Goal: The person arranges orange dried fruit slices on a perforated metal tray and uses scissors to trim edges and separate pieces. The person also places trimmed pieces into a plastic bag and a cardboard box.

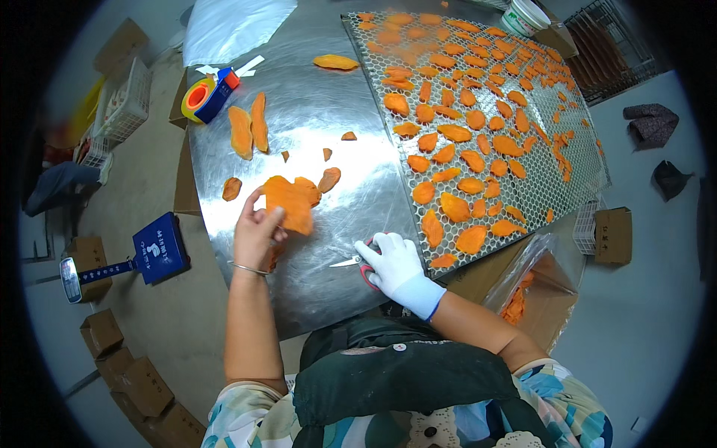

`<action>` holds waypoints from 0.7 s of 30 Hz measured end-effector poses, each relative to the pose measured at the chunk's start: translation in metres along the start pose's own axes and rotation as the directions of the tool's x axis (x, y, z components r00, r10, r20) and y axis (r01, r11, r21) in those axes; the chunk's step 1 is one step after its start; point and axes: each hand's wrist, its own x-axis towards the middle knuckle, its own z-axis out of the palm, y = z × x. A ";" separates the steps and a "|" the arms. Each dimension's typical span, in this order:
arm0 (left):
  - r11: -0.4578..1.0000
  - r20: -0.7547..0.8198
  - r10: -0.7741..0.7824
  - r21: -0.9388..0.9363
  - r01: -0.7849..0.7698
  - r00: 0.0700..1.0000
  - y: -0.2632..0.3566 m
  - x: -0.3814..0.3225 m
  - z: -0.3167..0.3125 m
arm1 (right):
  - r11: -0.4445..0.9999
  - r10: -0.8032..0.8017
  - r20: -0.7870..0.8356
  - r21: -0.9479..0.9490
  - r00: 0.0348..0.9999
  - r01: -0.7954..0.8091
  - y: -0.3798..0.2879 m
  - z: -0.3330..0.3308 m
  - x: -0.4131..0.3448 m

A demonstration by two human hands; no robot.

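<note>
My bare left hand (259,227) pinches a broad, flat orange slice of dried food (289,206) above the metal table (330,291); a metal bangle circles the wrist. Behind that slice lie other orange pieces (330,180). My right hand (395,266), in a white glove, rests on red-handled scissors (347,262) whose blades point left; whether the fingers grip the handles is hard to tell. Two long slices (241,133) and several small scraps (348,136) lie farther back. At the right, a mesh drying rack (504,215) carries many orange slices.
A blue and yellow tape dispenser (210,95) stands at the table's left edge, near a white plastic sheet (235,28). A white tub (525,18) is behind the rack. On the floor are a blue platform scale (161,248), cardboard boxes (147,386) and a lined carton (546,319) holding orange pieces.
</note>
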 end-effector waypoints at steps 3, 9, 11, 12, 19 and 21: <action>0.927 0.148 -0.091 0.374 0.029 0.985 -0.026 -0.008 0.013 | 1.000 -0.025 0.035 -0.006 0.999 0.025 0.008 -0.004 0.005; 0.344 0.237 0.389 0.859 -0.379 0.890 -0.063 -0.016 0.020 | 0.995 0.001 0.200 0.093 0.980 -0.020 0.032 -0.046 0.036; 0.320 0.176 0.406 0.892 -0.320 0.897 -0.053 -0.005 0.022 | 0.968 -0.010 -0.085 0.251 0.996 0.031 0.042 -0.042 0.059; 0.254 0.208 0.498 0.893 -0.371 0.842 -0.049 0.006 0.020 | 0.950 -0.047 -0.155 0.300 0.987 0.092 0.041 -0.038 0.080; 0.109 0.403 0.109 0.904 -0.414 0.909 -0.018 0.062 0.037 | 0.978 -0.198 -0.310 -0.001 0.930 0.208 0.031 0.005 0.174; 0.313 0.281 0.116 0.900 -0.304 0.953 -0.025 0.061 0.018 | 0.993 -0.104 -0.049 -0.055 0.993 0.101 0.021 -0.002 0.176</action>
